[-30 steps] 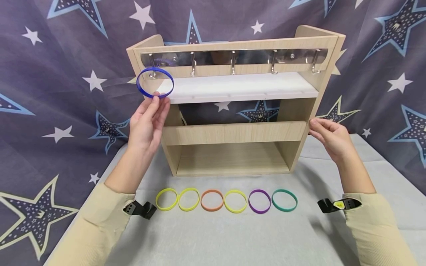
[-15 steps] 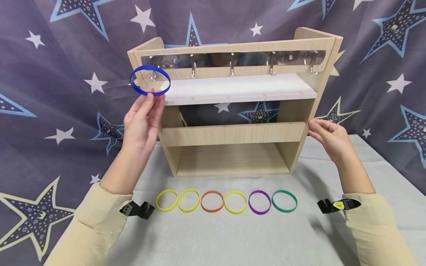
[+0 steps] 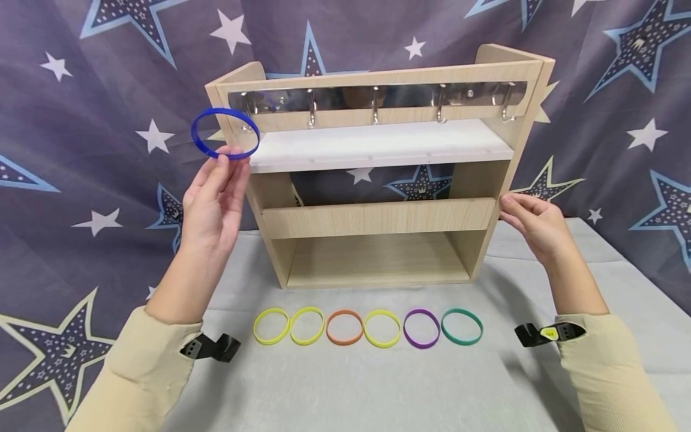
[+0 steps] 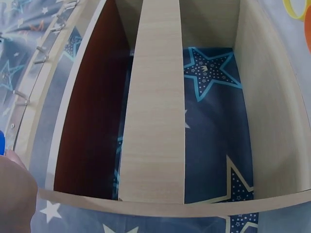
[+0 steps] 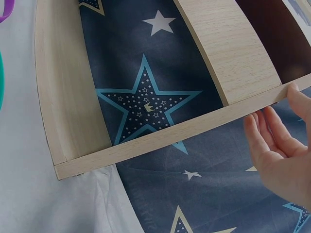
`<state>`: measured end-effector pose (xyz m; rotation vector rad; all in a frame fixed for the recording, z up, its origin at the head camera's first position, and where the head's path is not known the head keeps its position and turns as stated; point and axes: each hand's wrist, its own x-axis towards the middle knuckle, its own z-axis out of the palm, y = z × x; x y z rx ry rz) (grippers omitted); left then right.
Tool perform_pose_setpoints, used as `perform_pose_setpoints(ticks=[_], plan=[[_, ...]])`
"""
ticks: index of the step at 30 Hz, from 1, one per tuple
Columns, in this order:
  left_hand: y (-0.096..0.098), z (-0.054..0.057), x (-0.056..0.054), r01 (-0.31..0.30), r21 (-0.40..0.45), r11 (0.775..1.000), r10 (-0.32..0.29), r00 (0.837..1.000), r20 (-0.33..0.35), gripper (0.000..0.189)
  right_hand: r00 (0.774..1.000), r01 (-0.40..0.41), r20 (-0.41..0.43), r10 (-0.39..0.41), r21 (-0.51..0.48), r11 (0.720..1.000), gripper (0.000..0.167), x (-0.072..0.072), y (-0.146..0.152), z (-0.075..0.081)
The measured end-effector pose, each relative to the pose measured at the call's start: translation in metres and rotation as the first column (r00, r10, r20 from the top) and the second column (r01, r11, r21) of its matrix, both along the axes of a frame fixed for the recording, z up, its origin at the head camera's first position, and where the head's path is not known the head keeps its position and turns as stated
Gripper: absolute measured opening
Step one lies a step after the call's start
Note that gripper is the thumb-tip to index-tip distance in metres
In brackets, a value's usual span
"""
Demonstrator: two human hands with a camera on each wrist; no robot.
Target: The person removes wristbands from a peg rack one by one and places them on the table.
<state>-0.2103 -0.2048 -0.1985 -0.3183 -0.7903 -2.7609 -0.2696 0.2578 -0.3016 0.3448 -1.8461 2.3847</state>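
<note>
My left hand (image 3: 212, 201) pinches a blue silicone wristband (image 3: 198, 143) by its lower edge, thumb in front. The band is held upright near the upper left corner of a wooden shelf (image 3: 378, 217), and overlaps the leftmost hook (image 3: 246, 108) in the head view. Only a sliver of the blue band (image 4: 2, 142) and part of the hand show in the left wrist view. On the other side, my right hand (image 3: 535, 225) grips the shelf's right side panel. The right wrist view has the thumb at the panel's front edge and the fingers (image 5: 262, 136) against its outer face.
A metal strip (image 3: 399, 96) with several hooks runs across the shelf's top. In front of the shelf, yellow (image 3: 382, 343), orange (image 3: 344, 342), purple (image 3: 422, 345) and green wristbands (image 3: 462, 341) lie in a row on the grey tablecloth (image 3: 345, 390). A star-patterned curtain (image 3: 102, 150) hangs behind.
My left hand has moved left with the blue wristband, away from the hook strip's end. The right hand keeps its place on the side panel, and the row of bands is unchanged.
</note>
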Motion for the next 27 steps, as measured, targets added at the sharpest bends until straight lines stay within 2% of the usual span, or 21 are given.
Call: perform_pose_setpoints(ticks=[8, 17, 27], plan=[[-0.015, -0.006, 0.005, 0.021, 0.029, 0.999, -0.021, 1.0, -0.007, 0.014, 1.0, 0.01, 0.021, -0.011, 0.014, 1.0, 0.011, 0.001, 0.0, 0.0], [-0.033, -0.015, 0.009, 0.005, 0.021, 1.0, -0.005, 1.0, -0.014, 0.012, 1.0, 0.013, 0.014, -0.013, 0.02, 1.0, 0.01, 0.0, -0.001, 0.0], [-0.052, -0.031, 0.012, 0.027, 0.059, 0.998, -0.029, 0.999, 0.028, 0.014, 1.0, -0.001, 0.0, 0.001, -0.012, 1.0, 0.015, -0.002, 0.0, -0.001]])
